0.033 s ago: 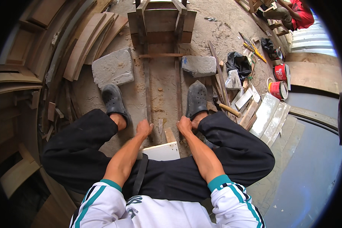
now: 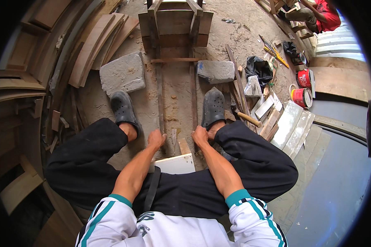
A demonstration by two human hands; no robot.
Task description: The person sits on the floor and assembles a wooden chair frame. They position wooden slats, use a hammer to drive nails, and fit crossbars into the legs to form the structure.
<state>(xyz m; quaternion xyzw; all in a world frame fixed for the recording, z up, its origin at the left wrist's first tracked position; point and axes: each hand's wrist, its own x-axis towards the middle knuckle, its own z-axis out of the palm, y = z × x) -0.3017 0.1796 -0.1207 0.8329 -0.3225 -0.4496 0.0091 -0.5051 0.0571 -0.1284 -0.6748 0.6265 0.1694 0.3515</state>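
My left hand (image 2: pixel 156 139) is closed round the near end of the left long, narrow wooden leg (image 2: pixel 160 94) of a wooden frame. My right hand (image 2: pixel 200 135) grips the matching right leg (image 2: pixel 193 92) the same way. Both legs run away from me between my feet. A thin crosspiece (image 2: pixel 175 60) spans them near the far end, in front of brown boards (image 2: pixel 175 25) that look like a chair's seat or back. Between my hands and my lap lies a white board (image 2: pixel 175 164), with a small wood offcut (image 2: pixel 184 146) at its edge.
Concrete blocks (image 2: pixel 123 74) (image 2: pixel 216 72) flank the frame. To the right lie a wooden-handled hammer (image 2: pixel 248 118), a yellow handsaw (image 2: pixel 276 53), a black plastic bag (image 2: pixel 259 69) and red cans (image 2: pixel 301 97). Curved wood pieces (image 2: pixel 95 49) are stacked left. Another person (image 2: pixel 327 16) sits far right.
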